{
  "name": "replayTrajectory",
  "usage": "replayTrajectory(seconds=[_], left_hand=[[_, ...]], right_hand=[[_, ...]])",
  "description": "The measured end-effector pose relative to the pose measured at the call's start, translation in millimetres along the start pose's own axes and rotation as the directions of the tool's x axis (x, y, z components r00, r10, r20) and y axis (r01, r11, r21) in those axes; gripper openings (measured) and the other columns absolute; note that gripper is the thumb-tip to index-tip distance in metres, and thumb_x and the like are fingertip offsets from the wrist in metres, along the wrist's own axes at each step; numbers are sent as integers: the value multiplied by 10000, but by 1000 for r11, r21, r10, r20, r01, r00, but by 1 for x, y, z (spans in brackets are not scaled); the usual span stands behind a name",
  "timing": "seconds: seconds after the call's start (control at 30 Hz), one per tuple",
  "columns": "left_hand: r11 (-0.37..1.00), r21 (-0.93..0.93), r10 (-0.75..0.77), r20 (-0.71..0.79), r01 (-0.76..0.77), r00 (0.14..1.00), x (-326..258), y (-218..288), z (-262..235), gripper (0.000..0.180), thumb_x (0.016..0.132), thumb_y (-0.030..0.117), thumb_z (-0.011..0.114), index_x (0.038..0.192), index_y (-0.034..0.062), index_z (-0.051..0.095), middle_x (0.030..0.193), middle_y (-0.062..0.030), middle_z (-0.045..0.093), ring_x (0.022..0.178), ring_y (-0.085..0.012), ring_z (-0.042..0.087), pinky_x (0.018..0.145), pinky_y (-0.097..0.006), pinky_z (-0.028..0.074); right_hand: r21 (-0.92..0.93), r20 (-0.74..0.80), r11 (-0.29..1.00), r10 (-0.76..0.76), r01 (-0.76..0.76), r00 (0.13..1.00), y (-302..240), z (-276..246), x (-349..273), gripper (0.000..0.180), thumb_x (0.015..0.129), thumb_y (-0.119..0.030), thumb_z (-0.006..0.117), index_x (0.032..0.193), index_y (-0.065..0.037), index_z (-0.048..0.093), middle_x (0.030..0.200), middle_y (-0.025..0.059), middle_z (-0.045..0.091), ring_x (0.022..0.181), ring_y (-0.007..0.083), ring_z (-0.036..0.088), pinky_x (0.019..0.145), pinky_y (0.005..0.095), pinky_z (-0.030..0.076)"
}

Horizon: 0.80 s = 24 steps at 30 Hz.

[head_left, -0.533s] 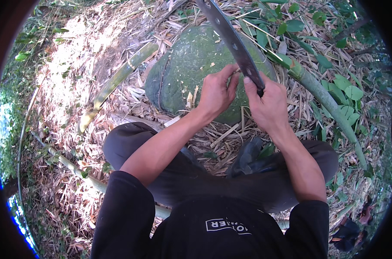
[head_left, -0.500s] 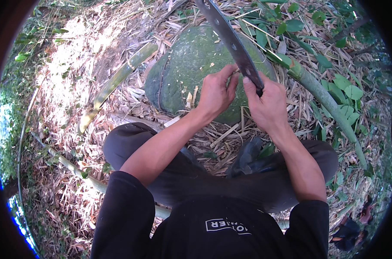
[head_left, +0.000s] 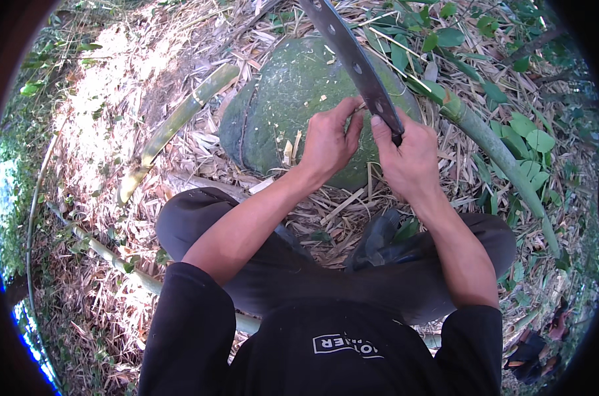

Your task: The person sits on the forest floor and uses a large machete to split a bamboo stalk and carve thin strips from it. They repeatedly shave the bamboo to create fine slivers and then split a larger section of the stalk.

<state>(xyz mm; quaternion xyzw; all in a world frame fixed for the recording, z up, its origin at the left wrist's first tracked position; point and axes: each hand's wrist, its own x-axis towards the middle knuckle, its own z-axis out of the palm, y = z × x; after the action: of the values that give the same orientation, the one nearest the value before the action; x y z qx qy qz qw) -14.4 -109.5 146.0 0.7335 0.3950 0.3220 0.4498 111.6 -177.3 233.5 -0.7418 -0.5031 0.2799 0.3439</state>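
My right hand (head_left: 410,157) is closed around the lower end of a machete (head_left: 347,58), a long dark blade with a row of holes. Its thumb presses on the blade's flat side. The blade slants up and to the left, over a mossy green rock (head_left: 293,89). Close beside the blade's lower part, my left hand (head_left: 331,140) pinches thumb against fingers. Whatever small piece is between those fingertips is too small to name. Pale wood chips (head_left: 289,152) lie on the rock just left of that hand.
A cut bamboo length (head_left: 180,122) lies left of the rock. Another green bamboo pole (head_left: 491,142) slopes down on the right among leaves (head_left: 521,142). My crossed legs (head_left: 240,270) are in front of the rock. Dry bamboo leaves cover the ground. A dark object (head_left: 530,356) lies at lower right.
Almost nothing differs. The view has shifted very slightly; both hands keep the same grip and the blade holds nearly the same slant.
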Motion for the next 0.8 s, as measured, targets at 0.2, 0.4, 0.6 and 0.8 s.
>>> replayTrajectory(seconds=[0.2,0.4,0.6,0.8], left_hand=[[1000,-2,-7,-10,7,1000,0,1,-1,190,912,51,652,1096,6,662,864,-250,694,827,-409,717,655,-402,554],[1000,-7,15,-12,-15,1000,0,1,0,186,914,43,649,1095,7,665,847,-246,693,817,-410,717,639,-392,548],[999,9,-34,27,34,999,1,3,-1,220,916,37,647,1133,17,680,861,-243,696,822,-388,729,651,-379,547],[999,-30,36,-36,-37,999,1,-3,3,209,913,50,646,1119,34,679,829,-252,685,762,-414,703,625,-421,538]], right_hand=[[-19,18,1000,8,-8,1000,0,-1,2,250,968,-178,610,1081,35,676,703,229,629,604,373,637,584,426,469],[-16,27,1000,15,-15,1000,-1,-3,2,242,966,-168,611,1081,34,676,699,227,630,599,364,637,580,425,466],[-5,34,1000,10,-10,999,1,-2,1,216,966,-153,610,1068,25,676,719,224,643,604,359,644,579,421,468],[-7,11,1000,-17,17,1000,-2,-2,0,195,963,-144,613,1055,17,674,738,227,651,630,371,654,589,420,477]])
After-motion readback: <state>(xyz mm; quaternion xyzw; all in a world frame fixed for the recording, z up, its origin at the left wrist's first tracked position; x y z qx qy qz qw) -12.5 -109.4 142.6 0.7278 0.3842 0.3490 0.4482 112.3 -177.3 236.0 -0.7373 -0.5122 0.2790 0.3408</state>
